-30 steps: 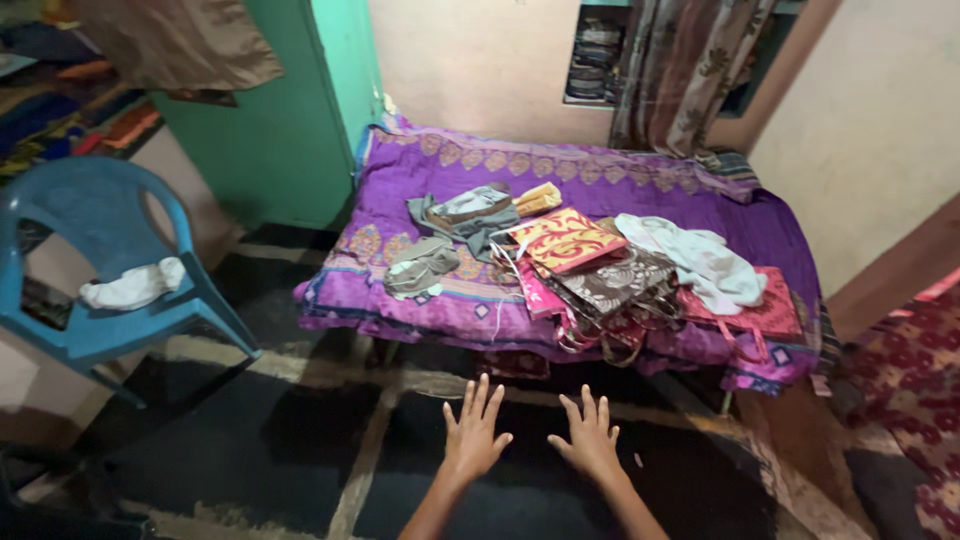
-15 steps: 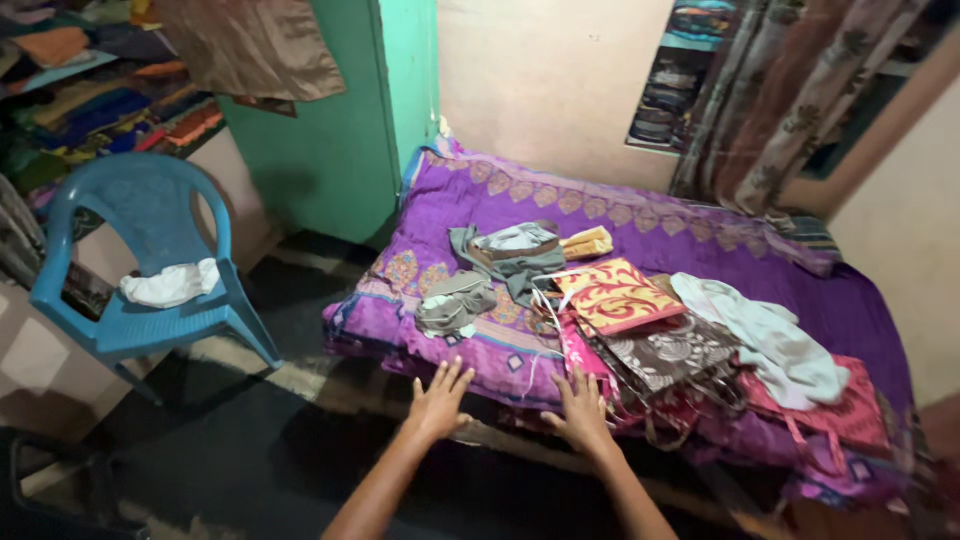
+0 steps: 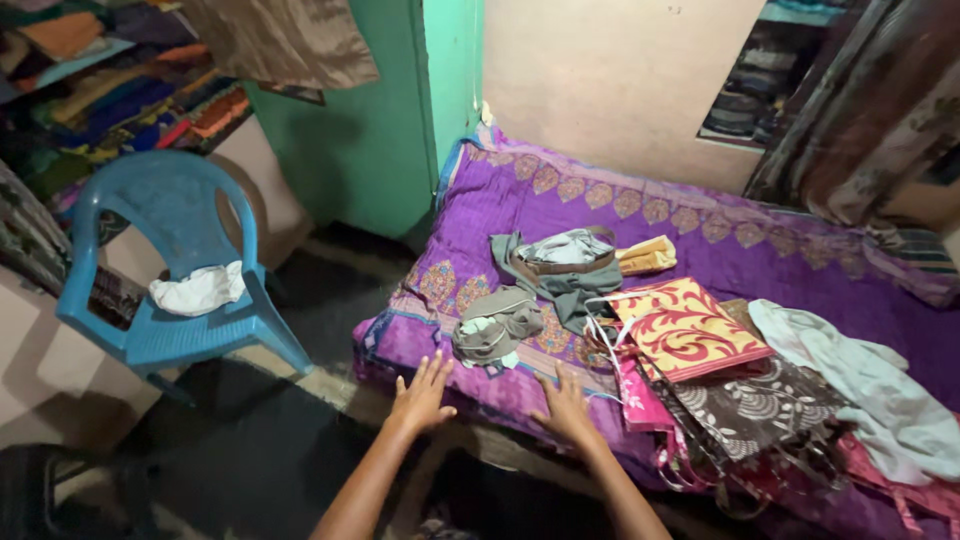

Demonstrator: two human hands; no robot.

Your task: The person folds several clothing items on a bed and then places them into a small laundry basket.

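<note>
My left hand (image 3: pixel 421 392) and my right hand (image 3: pixel 566 406) reach forward with fingers spread, both empty, at the front edge of a bed covered by a purple patterned sheet (image 3: pixel 690 215). Just beyond my left hand lies a small grey-green folded garment (image 3: pixel 492 327). A larger grey garment (image 3: pixel 560 265) lies behind it, with a yellow folded cloth (image 3: pixel 647 256) beside it. To the right of my right hand sits a pile of patterned cloth bags, topped by a red and yellow one (image 3: pixel 685 328), with a brown one (image 3: pixel 765 402) under it.
A blue plastic chair (image 3: pixel 165 265) with a white cloth (image 3: pixel 198 289) on its seat stands at the left. A pale garment (image 3: pixel 875 385) lies on the bed's right. A green wall corner (image 3: pixel 400 110), stacked fabrics on shelves (image 3: pixel 130 95) and a curtain (image 3: pixel 860 110) surround the bed.
The view has moved closer to the bed. Both hands went forward from over the dark floor to the bed's front edge, still spread and empty.
</note>
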